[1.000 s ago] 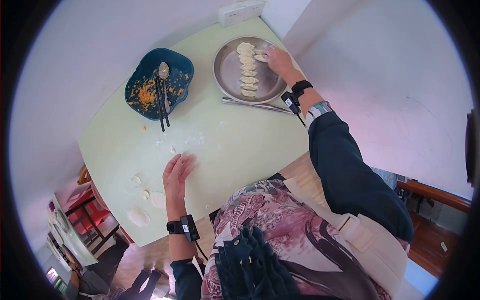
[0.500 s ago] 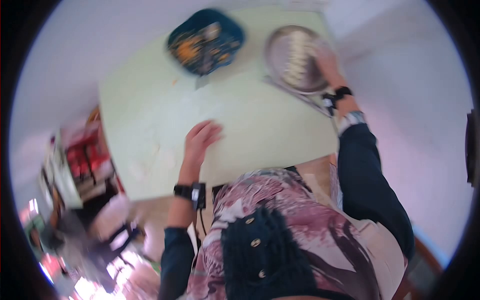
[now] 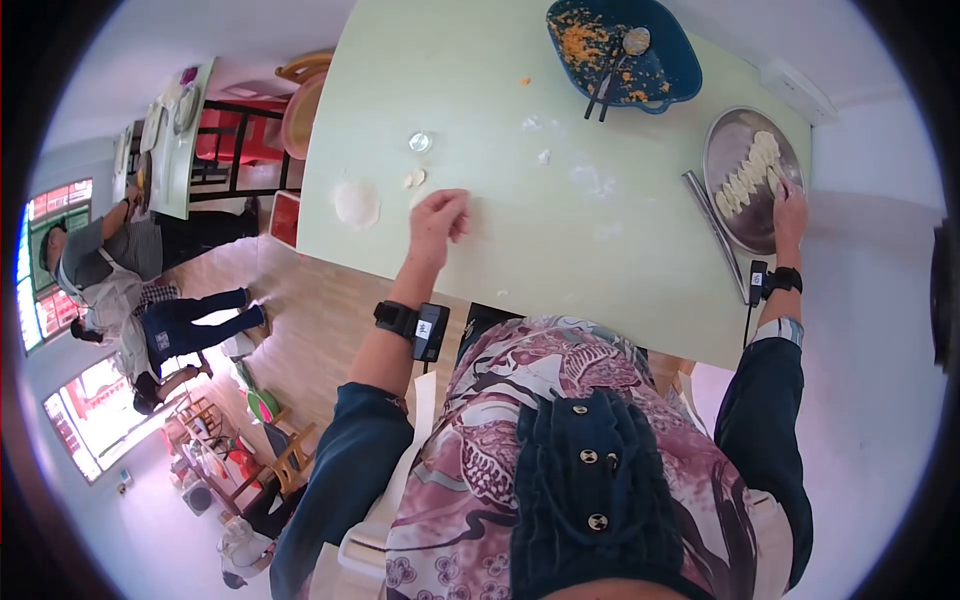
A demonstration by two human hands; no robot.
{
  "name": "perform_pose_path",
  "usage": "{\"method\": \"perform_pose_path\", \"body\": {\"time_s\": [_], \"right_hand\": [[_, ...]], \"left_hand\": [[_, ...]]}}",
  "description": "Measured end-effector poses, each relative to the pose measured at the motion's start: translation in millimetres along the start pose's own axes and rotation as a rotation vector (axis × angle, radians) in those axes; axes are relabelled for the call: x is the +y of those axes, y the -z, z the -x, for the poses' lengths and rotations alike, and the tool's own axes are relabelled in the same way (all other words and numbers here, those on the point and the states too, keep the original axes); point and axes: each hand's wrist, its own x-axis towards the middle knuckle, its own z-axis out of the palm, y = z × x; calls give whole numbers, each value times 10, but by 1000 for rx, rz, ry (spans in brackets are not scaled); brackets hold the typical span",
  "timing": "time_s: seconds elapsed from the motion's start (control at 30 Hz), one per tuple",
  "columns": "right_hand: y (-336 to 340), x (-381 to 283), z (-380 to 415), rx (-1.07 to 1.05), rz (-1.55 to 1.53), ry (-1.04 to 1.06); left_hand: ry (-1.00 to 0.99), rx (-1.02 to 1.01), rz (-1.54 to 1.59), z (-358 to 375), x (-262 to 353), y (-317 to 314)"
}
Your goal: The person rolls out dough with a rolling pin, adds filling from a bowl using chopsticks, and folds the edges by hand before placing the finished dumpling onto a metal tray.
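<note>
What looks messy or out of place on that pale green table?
A few orange filling crumbs lie on the pale green table, outside the dark blue bowl. White flour smudges and small dough bits are scattered mid-table. The dumplings sit in a neat row on the round metal tray.

A blue bowl (image 3: 655, 62) of orange filling holds a spoon (image 3: 634, 41) and chopsticks (image 3: 600, 92) on the table (image 3: 500, 250)
</note>
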Motion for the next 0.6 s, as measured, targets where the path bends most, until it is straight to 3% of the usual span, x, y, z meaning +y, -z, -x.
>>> {"method": "perform_pose_path", "body": {"time_s": [0.13, 0.17, 0.23, 0.47, 0.6], "right_hand": [[-19, 72, 21, -7, 3, -25], [-26, 81, 25, -10, 0, -19], [-29, 99, 42, -25, -70, -61], [26, 38, 102, 60, -12, -99], [140, -69, 266, 174, -88, -86]], "left_hand": [[-101, 378, -45, -64, -70, 436], [-100, 386, -44, -75, -83, 515], [-157, 527, -355, -96, -88, 629], [-231, 462, -642, -327, -297, 731], [-144, 397, -708, -323, -178, 674]]}}
